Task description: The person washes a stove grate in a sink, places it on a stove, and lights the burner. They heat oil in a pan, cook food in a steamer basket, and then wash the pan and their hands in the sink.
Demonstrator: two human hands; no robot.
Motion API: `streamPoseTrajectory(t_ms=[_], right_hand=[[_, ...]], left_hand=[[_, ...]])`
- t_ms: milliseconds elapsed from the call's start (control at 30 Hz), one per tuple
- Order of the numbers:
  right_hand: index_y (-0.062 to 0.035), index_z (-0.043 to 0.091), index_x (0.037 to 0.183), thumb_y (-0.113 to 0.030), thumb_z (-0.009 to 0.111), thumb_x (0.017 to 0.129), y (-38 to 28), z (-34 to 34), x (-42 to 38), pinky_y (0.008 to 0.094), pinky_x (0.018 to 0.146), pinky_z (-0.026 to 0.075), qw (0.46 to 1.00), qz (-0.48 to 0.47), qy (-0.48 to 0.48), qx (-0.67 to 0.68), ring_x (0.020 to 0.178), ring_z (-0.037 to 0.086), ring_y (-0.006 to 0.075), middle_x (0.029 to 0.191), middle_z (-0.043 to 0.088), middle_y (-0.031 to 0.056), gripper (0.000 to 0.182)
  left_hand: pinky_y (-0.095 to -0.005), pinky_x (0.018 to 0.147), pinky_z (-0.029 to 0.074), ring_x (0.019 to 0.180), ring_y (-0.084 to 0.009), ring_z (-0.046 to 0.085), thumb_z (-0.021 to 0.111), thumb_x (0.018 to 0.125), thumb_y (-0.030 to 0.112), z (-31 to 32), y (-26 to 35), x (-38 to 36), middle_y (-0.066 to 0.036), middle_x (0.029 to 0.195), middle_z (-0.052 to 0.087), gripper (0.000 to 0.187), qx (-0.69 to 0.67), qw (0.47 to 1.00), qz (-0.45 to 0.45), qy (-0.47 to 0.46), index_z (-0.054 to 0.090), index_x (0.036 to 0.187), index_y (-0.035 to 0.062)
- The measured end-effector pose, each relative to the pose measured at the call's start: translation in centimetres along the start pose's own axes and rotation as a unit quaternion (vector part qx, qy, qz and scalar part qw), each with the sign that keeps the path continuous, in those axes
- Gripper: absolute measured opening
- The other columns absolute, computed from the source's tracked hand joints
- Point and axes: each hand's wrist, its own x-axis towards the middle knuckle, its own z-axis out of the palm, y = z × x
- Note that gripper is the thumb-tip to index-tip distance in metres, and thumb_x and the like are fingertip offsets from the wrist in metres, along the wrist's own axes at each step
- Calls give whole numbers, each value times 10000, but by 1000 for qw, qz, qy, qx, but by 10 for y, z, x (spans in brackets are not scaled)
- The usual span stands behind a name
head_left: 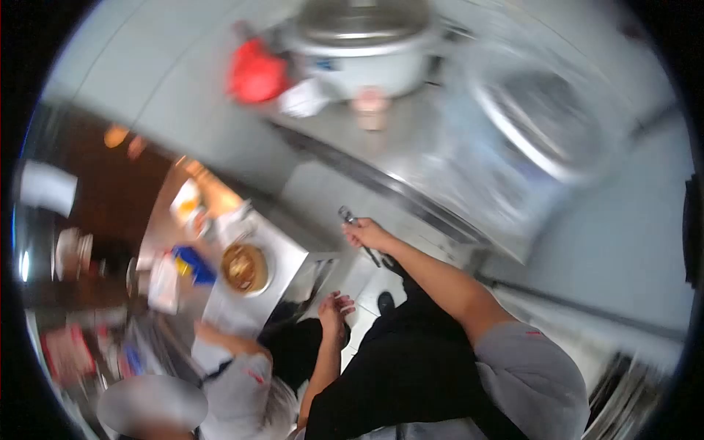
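Observation:
My right hand (367, 235) reaches forward, closed around a slim metal utensil (354, 220) whose handle pokes out below the fist; the picture is too blurred to name the tool. My left hand (334, 306) hangs lower, near my black apron (411, 367), with its fingers apart and nothing in it. Both hands are over the tiled floor beside the edge of a steel counter (411, 169). My shoe (385, 301) shows between them.
A co-worker in a grey shirt (235, 381) stands at the lower left, an arm towards a white surface (282, 253) with a bowl of brown food (244, 268). The steel counter carries a rice cooker (359, 44), a red object (257, 73) and a large metal bowl (539, 125).

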Motion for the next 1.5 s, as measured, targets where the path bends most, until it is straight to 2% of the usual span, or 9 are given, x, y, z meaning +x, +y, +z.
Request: streamPoseTrajectory(t_ms=[167, 667, 800, 933, 967, 1033, 1100, 1433, 1500], right_hand=[[0, 546, 940, -310, 567, 881, 76, -55, -155, 451, 675, 473, 915, -106, 207, -329, 735, 606, 394, 770, 614, 219, 317], [-81, 652, 1023, -247, 662, 811, 340, -22, -554, 396, 755, 497, 665, 59, 739, -89, 838, 624, 302, 883, 652, 166, 270], [-68, 651, 1062, -248, 656, 808, 413, 12, -672, 363, 694, 511, 534, 84, 834, 111, 754, 659, 242, 836, 678, 150, 311], [-47, 638, 1080, -242, 646, 812, 407, 42, -754, 336, 715, 495, 358, 130, 911, 160, 788, 653, 248, 839, 674, 153, 332], [-47, 638, 1080, -242, 646, 812, 408, 36, -766, 336, 715, 495, 360, 129, 910, 161, 788, 653, 248, 839, 674, 153, 332], [-48, 623, 1122, -238, 654, 814, 411, 23, -791, 320, 690, 484, 308, 117, 929, 168, 733, 630, 222, 804, 660, 139, 363], [-75, 593, 1186, -244, 652, 830, 403, -2, -815, 304, 674, 471, 326, 105, 918, 199, 706, 596, 183, 815, 641, 125, 398], [-72, 521, 1247, -231, 610, 899, 453, -174, -938, 282, 699, 475, 301, -32, 939, 164, 734, 573, 166, 966, 633, 115, 393], [-67, 523, 1234, -197, 601, 905, 456, -182, -965, 285, 713, 504, 284, -42, 936, 205, 760, 563, 146, 956, 590, 80, 363]], left_hand=[[-328, 596, 526, 738, -209, 627, 432, 982, 365, 73, -23, -18, -132, 870, 613, 421, 232, 938, 13, -258, 485, 1141, -22], [-359, 490, 536, 635, -221, 643, 547, 920, 314, 237, -222, -27, -144, 803, 638, 312, 679, 469, -118, -552, 518, 1039, 28], [-398, 470, 533, 601, -263, 645, 579, 888, 348, 247, -286, 12, -156, 738, 642, 332, 771, 147, -8, -619, 535, 1024, 49], [-375, 527, 544, 653, -221, 631, 588, 880, 337, 285, -341, -52, -104, 692, 618, 317, 524, -224, 286, -770, 602, 1025, 56], [-375, 527, 544, 653, -221, 631, 588, 880, 337, 292, -353, -73, -104, 692, 618, 317, 526, -225, 286, -769, 602, 1025, 56], [-353, 564, 547, 706, -190, 631, 583, 884, 312, 312, -372, -143, -87, 730, 622, 309, 786, 200, -39, -584, 598, 1025, 38], [-339, 570, 549, 727, -179, 633, 564, 898, 280, 334, -416, -158, -89, 789, 633, 295, 751, 279, -77, -593, 589, 1025, 14], [-329, 589, 540, 724, -192, 634, 539, 921, 293, 453, -583, -374, -116, 846, 648, 313, 619, 313, -151, -704, 575, 1024, -1], [-354, 600, 541, 737, -205, 634, 526, 925, 280, 478, -618, -406, -127, 895, 641, 319, 720, 174, -146, -656, 554, 1083, 4]])
